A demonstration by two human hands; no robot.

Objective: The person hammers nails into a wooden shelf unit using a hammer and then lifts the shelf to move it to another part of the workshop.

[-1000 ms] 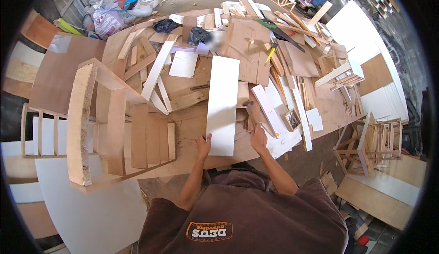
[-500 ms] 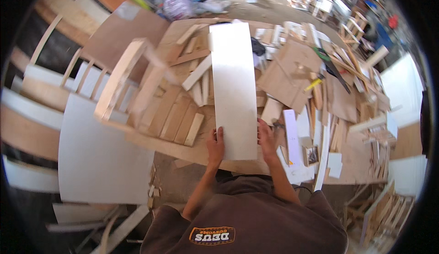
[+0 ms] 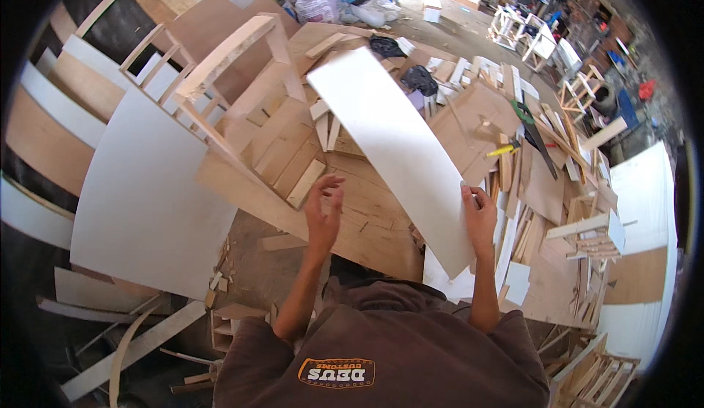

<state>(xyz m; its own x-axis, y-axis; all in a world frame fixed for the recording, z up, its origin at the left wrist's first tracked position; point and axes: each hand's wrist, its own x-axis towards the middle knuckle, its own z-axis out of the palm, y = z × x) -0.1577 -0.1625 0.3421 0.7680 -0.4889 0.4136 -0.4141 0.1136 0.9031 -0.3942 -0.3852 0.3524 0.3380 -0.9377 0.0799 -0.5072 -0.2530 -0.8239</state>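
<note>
A long white board (image 3: pixel 396 144) slants over the worktable (image 3: pixel 370 221), its far end to the left and its near end to the right. My right hand (image 3: pixel 478 213) grips the board's right edge close to the near end, thumb and fingers pinched on it. To the left of the board my left hand (image 3: pixel 324 206) is raised with nothing in it, its fingers bent and apart. Close beyond that hand lies a short wooden block (image 3: pixel 306 183), beside a wooden frame (image 3: pixel 227 56) that stands on the table's left part.
Wood offcuts, a brown sheet (image 3: pixel 477 118), a green-handled saw (image 3: pixel 535 133) and a yellow tool (image 3: pixel 502 150) cover the table's right side. A large white panel (image 3: pixel 136 195) leans at the left. Black plastic bags (image 3: pixel 419 80) lie beyond the board.
The board has swung from straight ahead to a slant, its near end moving right. My left hand has let go and moved left; my right hand still holds the edge.
</note>
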